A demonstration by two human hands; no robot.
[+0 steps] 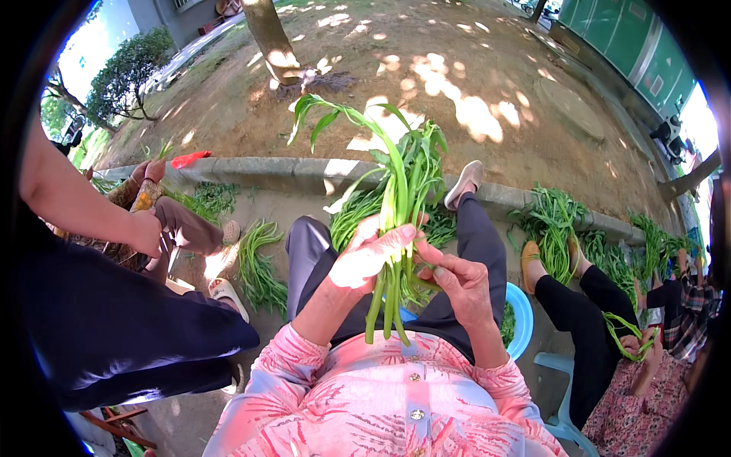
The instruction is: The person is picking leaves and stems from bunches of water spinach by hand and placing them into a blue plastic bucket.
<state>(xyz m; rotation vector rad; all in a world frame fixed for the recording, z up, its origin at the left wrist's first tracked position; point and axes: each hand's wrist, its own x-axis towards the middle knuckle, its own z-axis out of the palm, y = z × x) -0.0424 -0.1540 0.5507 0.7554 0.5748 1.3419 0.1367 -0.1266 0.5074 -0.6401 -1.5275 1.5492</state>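
Observation:
A bunch of water spinach [403,179] stands upright before my chest, leafy tops away from me and thick cut stems pointing toward me. My left hand [373,251] is closed round its stems, with the thumb across the front. Close beside it, my right hand [461,286] pinches a thin green stem at the bunch's right side; the fingertips partly hide it. Below and behind the bunch, a loose heap of the same greens [354,217] lies on the ground between my knees. A blue basin [521,324] with greens inside sits by my right thigh, partly covered by my arm.
More greens lie in piles at left [261,263] and right [554,221]. A low concrete kerb [259,169] crosses ahead, with bare soil and a tree trunk [270,42] beyond. People sit on both sides; one at right holds green stems [632,343] above a pale blue stool [560,381].

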